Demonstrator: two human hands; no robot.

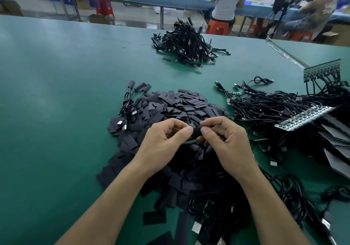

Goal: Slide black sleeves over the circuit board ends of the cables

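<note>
Both hands meet over the middle of the big heap of flat black sleeves (pixel 181 104), which lies on the green table mat (pixel 56 93). Between them is one short black tubular sleeve (pixel 197 132), held just above the heap and lying crosswise. The left hand (pixel 164 144) pinches its left end with thumb and curled forefinger. The right hand (pixel 227 142) pinches its right end the same way, its other fingers folded under. A small circuit board end (pixel 192 125) pokes out at the sleeve's top edge, right between the two sets of fingertips. How far it sits inside the sleeve cannot be told. A thin black cable (pixel 189 142) runs beneath the sleeve, from under the left palm toward the right hand's fingers.

At the heap's far left edge lie three black cables with sleeved ends (pixel 136 93), their silver USB plugs resting on the heap. Touching the heap's right side is a tangle of bare black USB cables (pixel 274 108), with a long strip of joined circuit boards (pixel 303 117) lying across it. Well beyond the heap's far side sits a separate pile of black cables (pixel 187 45). Past that pile and the table's edge, a person on an orange plastic stool (pixel 217 27) sits at a blue bench.
</note>
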